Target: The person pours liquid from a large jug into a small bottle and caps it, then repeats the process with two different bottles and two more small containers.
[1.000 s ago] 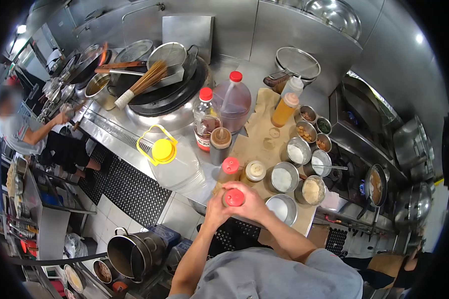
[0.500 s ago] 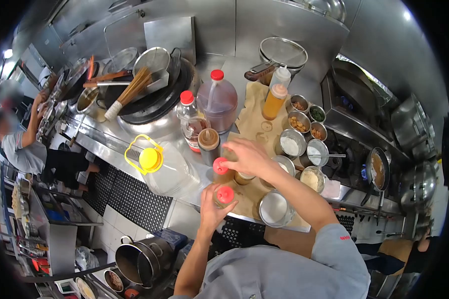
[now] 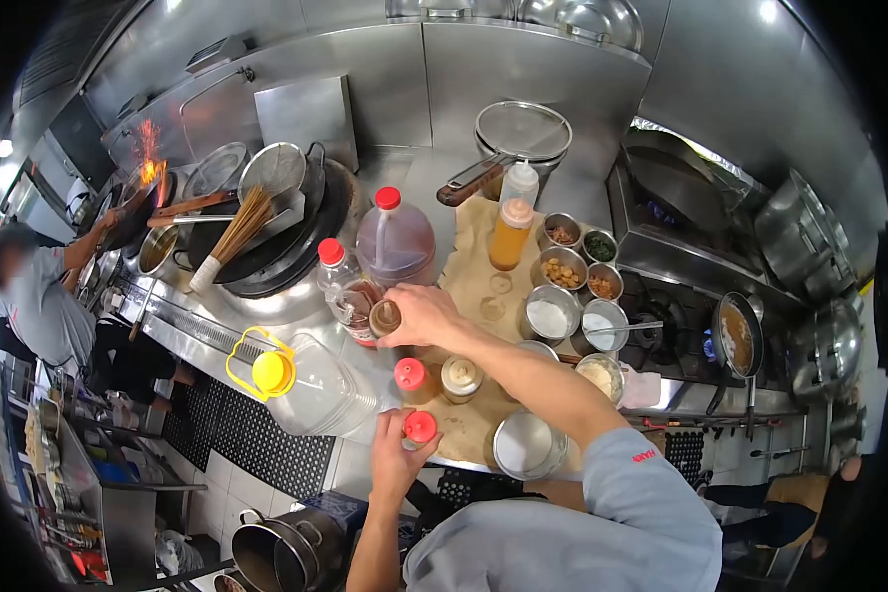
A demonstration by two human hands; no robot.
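Note:
My left hand (image 3: 397, 462) is wrapped round a red-capped squeeze bottle (image 3: 421, 426) at the counter's near edge. Farther up, my right hand (image 3: 422, 316) has its fingers round the brown-topped squeeze bottle (image 3: 385, 317), whose body is mostly hidden. Between my hands stand another red-capped bottle (image 3: 410, 374) and a pale-topped bottle (image 3: 461, 377). Close behind my right hand are a clear red-capped bottle (image 3: 341, 278) and a big jug of purplish liquid (image 3: 396, 244).
A clear jug with a yellow cap (image 3: 311, 380) lies left of the bottles. Small metal bowls of ingredients (image 3: 562, 271) and an orange squeeze bottle (image 3: 510, 237) are on brown paper. At right, a pan (image 3: 736, 335) sits by a burner flame. A co-worker (image 3: 54, 306) handles a flaming wok far left.
My right hand has moved from the red-capped bottle in the middle to the brown-topped bottle. My left hand still holds its bottle. Flames have flared at the co-worker's wok.

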